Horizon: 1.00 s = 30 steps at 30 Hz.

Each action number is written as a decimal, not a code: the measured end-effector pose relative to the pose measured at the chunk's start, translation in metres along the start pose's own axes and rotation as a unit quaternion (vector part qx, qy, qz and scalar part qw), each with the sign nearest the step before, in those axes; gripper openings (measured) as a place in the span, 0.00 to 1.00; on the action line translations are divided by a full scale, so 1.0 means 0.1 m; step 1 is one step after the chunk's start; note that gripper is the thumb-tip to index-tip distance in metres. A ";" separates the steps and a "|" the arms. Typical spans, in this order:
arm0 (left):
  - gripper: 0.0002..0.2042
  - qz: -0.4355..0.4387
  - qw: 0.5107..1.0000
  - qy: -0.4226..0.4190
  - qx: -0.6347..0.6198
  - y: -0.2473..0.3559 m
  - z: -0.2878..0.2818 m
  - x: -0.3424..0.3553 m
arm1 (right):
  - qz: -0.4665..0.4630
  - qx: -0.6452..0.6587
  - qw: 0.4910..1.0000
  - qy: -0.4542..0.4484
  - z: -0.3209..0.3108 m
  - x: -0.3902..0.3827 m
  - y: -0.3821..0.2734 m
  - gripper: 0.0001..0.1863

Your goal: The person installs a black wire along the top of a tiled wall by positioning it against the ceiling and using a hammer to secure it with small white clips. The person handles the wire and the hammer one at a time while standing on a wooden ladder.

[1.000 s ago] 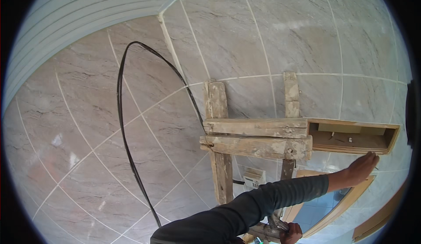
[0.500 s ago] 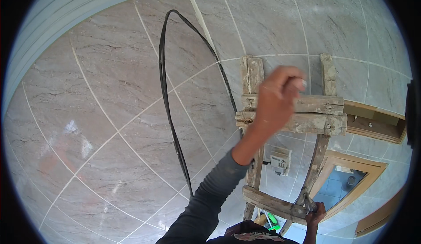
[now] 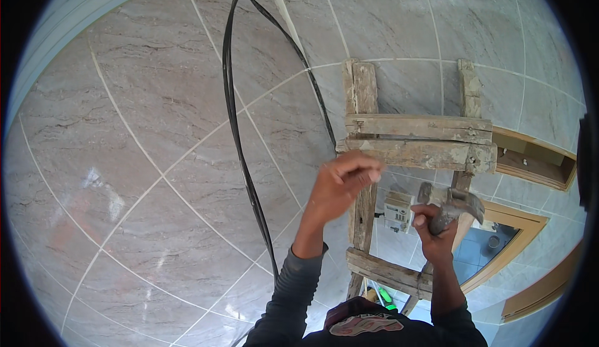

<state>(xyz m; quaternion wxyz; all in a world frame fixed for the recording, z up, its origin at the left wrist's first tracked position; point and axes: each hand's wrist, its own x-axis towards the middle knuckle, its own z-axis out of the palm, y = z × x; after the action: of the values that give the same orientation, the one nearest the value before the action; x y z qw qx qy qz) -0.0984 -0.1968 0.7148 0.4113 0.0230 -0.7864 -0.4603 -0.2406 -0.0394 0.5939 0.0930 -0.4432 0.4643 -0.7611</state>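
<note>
My right hand (image 3: 437,240) is wrapped round a claw hammer (image 3: 460,205), close below its worn, greyish metal head. The hammer is raised beside the right rail of a rough wooden ladder (image 3: 421,154). To the left, my left hand (image 3: 340,188) is closed, thumb and fingertips pressed together, just below the ladder's double upper rung and in front of its left rail. Whatever that pinch holds, if anything, is too small to make out. The ladder's old boards are spattered with pale plaster or paint.
A looped black cable (image 3: 232,107) hangs along the tiled wall (image 3: 156,110), left of the ladder. Behind the rails sits a white electrical box (image 3: 397,212). On the right are a wood-lined recess (image 3: 540,163) and a wooden frame (image 3: 530,231). Green items (image 3: 387,298) lie low down.
My right hand has risen with the hammer from the lower rung to near the upper rungs. My left hand has moved left and down, away from the upper rungs, still closed.
</note>
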 end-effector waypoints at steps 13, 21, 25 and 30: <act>0.08 -0.044 0.973 -0.054 0.222 -0.25 0.10 -0.41 | -0.043 -0.064 0.997 -0.002 0.37 0.18 0.33 0.07; 0.06 -0.093 0.991 -0.028 0.095 -0.66 0.12 -0.56 | 0.097 0.091 0.990 0.045 0.39 0.07 0.38 0.06; 0.07 -0.106 0.992 0.004 0.062 -0.70 0.15 -0.52 | 0.082 0.063 0.995 0.009 0.37 0.11 0.44 0.07; 0.07 -0.179 0.983 0.045 0.013 -0.68 0.18 -0.46 | 0.089 0.067 0.993 0.024 0.43 0.16 0.51 0.08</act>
<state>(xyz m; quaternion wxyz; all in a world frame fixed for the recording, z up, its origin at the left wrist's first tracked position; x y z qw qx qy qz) -0.1029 -0.2042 0.6313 0.3566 0.1893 -0.7560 -0.5151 -0.2311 -0.1038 0.5706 0.1790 -0.3739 0.4521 -0.7898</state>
